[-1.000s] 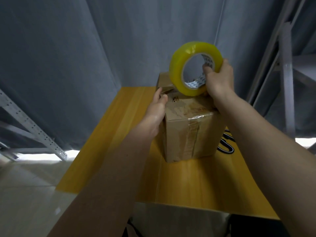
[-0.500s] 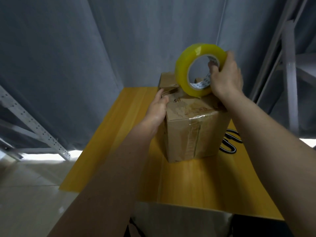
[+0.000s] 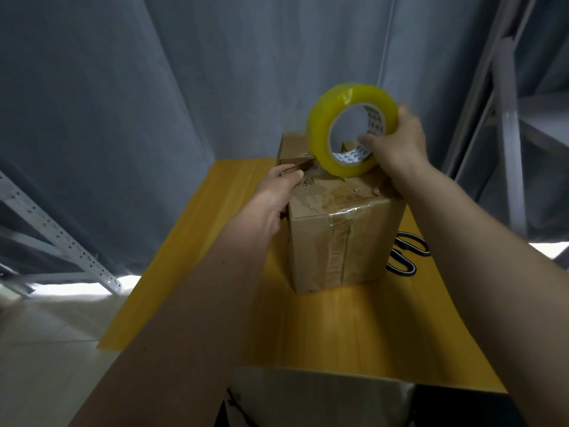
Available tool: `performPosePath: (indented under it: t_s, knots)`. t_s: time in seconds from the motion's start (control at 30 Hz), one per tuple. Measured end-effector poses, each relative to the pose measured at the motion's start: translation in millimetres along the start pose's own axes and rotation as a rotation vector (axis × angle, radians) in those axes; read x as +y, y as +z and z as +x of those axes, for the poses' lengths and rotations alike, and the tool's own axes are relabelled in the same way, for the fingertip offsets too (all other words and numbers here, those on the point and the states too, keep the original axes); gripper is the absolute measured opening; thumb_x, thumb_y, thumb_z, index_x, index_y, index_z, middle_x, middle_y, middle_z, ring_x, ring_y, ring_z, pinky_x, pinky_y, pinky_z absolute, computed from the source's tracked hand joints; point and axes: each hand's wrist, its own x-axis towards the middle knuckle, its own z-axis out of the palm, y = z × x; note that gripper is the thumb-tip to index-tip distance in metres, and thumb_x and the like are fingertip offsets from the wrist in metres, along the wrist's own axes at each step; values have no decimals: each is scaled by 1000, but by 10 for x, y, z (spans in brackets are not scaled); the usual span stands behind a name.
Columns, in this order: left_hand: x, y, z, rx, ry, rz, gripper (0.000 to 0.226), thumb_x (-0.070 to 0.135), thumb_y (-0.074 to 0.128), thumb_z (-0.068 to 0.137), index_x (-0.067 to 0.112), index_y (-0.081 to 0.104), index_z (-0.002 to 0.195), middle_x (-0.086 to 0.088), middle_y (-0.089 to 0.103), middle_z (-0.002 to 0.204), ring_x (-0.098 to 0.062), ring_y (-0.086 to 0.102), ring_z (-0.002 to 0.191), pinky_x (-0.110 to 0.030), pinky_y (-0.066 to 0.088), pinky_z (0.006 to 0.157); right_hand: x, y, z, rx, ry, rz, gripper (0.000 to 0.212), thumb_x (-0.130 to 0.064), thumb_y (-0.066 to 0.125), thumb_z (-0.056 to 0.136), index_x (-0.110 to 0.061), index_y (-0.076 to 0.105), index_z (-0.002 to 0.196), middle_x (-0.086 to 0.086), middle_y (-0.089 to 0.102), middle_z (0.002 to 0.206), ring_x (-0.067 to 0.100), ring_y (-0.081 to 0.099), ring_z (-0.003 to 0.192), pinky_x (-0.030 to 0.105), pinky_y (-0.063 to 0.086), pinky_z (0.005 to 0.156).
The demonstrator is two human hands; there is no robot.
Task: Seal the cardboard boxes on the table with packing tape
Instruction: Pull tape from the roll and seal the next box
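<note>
A brown cardboard box (image 3: 338,241) stands upright on the yellow wooden table (image 3: 354,328), with old clear tape down its front seam. My right hand (image 3: 397,143) grips a yellow roll of packing tape (image 3: 345,124) held on edge just above the box's top, thumb inside the core. My left hand (image 3: 277,192) rests against the box's upper left edge, fingers curled over the top corner where a flap end sticks up. Behind it, a second cardboard box (image 3: 292,146) shows partly.
Black-handled scissors (image 3: 406,254) lie on the table to the right of the box. Grey curtain hangs behind the table. Metal shelving uprights (image 3: 508,134) stand at the right and a perforated rack leg (image 3: 61,238) at the left.
The tape roll and my right hand have shifted slightly right and lower toward the box top. My left hand stays on the box's upper left corner.
</note>
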Motion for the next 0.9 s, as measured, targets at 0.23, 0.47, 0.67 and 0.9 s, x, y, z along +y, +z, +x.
performPosePath:
  t_s: [0.23,0.47,0.67,0.9]
  knots:
    - [85,-7,-13,14,42,206,48,20,73,84,16,55,129,-9,66,117,-23,65,104,-42,51,96,10,-23,-20,-47,37,62,43,-21,74,82,-19,56,121,3,63,115,24,60,107,44,51,94]
    - [152,162,-223,386,424,960,47,28,65,89,15,49,131,-7,46,133,-26,40,127,-34,36,102,-4,-24,-39,-93,49,36,23,-27,73,82,-23,60,101,3,65,101,27,63,101,47,52,91]
    - [-78,332,-587,150,530,1354,76,55,24,100,2,13,152,-17,23,158,-28,19,146,-41,12,121,14,-13,-51,-64,61,68,20,-26,73,82,-22,63,98,2,65,97,27,65,100,45,53,91]
    - [48,331,-525,-40,365,1649,124,94,7,68,5,12,154,-14,9,162,-29,3,150,-43,2,122,40,-13,-30,-75,91,118,13,-22,72,81,-24,59,84,0,64,88,24,66,93,41,54,87]
